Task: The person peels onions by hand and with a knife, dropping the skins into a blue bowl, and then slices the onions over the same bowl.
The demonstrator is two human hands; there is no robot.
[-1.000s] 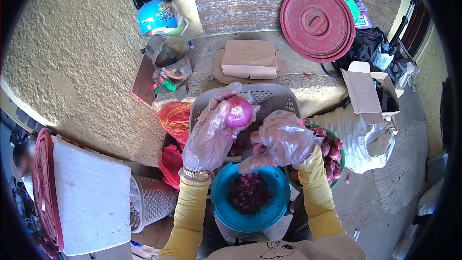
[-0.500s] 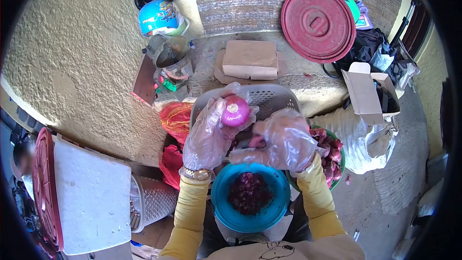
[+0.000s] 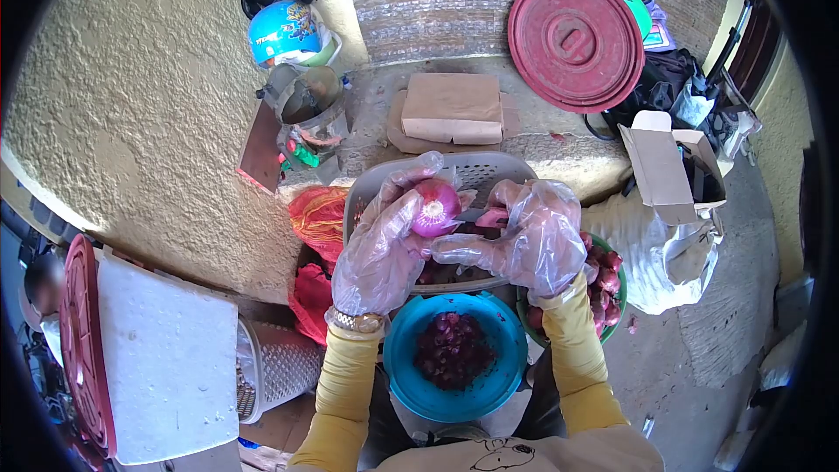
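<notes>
My left hand [image 3: 384, 240], in a clear plastic glove, is closed around a peeled red onion [image 3: 434, 208], its root end facing me. In my gloved right hand [image 3: 537, 236] is a small knife with a pink handle [image 3: 495, 217]; its blade lies right at the onion's right side. Both hands are over a grey perforated basket [image 3: 507, 168]. Closer to me, a blue basin [image 3: 398, 358] contains dark purple onion pieces [image 3: 453, 350]. Partly behind my right wrist, a green basin [image 3: 621, 297] is filled with red onions [image 3: 603, 284].
A flattened cardboard box [image 3: 452, 107] lies on the ledge ahead. Red mesh sacks [image 3: 316, 220] sit left of the basket, and a white styrofoam box [image 3: 166, 354] stands further left. To the right are a white sack [image 3: 642, 249] and an open carton [image 3: 655, 170].
My right hand has turned and risen slightly, bringing the knife blade up against the onion. The onion has shifted a little right and down in my left hand.
</notes>
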